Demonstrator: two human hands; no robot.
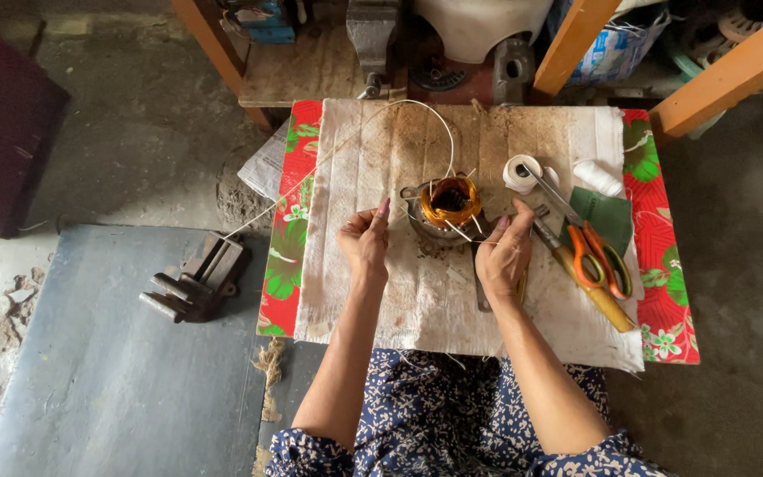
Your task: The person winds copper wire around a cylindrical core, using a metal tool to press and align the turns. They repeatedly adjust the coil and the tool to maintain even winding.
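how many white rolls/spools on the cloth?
2. A tape roll lies right of the copper-wound stator, under the scissors' tips; a thread spool lies further right, by the green sheet. Others may be hidden.

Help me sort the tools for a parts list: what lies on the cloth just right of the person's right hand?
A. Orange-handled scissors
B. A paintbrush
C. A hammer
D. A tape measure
A: the orange-handled scissors lie on the white cloth just right of the right hand, blades pointing toward the tape roll.
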